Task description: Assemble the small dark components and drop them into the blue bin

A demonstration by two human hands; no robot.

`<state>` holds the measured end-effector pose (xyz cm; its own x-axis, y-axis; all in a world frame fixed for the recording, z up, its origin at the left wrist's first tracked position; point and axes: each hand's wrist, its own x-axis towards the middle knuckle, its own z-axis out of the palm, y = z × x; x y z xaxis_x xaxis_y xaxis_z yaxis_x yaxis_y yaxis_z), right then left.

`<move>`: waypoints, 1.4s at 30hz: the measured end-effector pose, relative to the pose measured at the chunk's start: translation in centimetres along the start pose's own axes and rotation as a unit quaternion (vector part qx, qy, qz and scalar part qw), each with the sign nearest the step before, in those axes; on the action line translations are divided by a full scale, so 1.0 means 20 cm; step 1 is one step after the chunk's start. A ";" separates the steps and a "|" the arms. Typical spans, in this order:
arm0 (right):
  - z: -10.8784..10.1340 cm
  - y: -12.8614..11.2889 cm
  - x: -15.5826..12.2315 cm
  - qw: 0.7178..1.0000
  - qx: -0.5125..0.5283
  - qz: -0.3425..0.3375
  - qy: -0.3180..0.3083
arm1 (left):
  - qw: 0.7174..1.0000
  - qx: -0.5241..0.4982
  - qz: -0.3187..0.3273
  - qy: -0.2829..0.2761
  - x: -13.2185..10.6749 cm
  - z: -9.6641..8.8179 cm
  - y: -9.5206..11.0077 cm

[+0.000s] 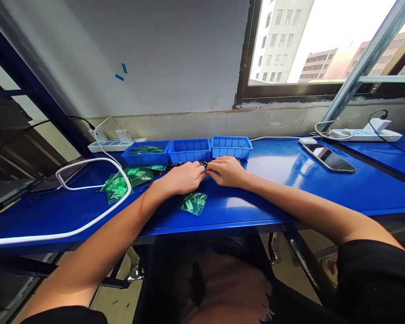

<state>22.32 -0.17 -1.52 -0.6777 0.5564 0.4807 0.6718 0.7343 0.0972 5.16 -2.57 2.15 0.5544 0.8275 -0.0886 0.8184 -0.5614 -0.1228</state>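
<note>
My left hand [184, 177] and my right hand [227, 171] rest close together on the blue table [283, 171], fingertips almost touching. Both have their fingers curled in a pinch around small dark parts [205, 164] lying in front of the middle blue bin [189, 150]. What exactly each pinch holds is too small to make out. A small green plastic bag [193, 202] lies just below my left wrist. Several more green bags [128, 180] lie to the left of my left hand.
Three blue bins stand in a row at the back; the left bin [145, 154] holds green bags, the right bin [231, 147] sits behind my right hand. A white cable [87, 162] loops at left. A phone [329, 157] lies at right, power strips [364, 133] behind.
</note>
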 end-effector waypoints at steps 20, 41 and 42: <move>-0.02 0.01 0.00 0.995 0.085 0.003 -0.053 | 1.000 0.016 0.015 0.022 0.01 0.00 0.00; -0.03 0.00 0.00 0.993 0.099 -0.003 -0.066 | 0.999 0.028 0.027 0.025 0.01 0.01 -0.01; -0.03 0.00 0.00 0.993 0.100 0.000 -0.067 | 0.999 0.027 0.026 0.024 0.01 0.01 -0.01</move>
<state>22.46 -0.43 -1.05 -0.7200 0.5937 0.3593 0.6085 0.7890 -0.0844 5.02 -2.27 2.02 0.6042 0.7953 -0.0487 0.7791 -0.6025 -0.1733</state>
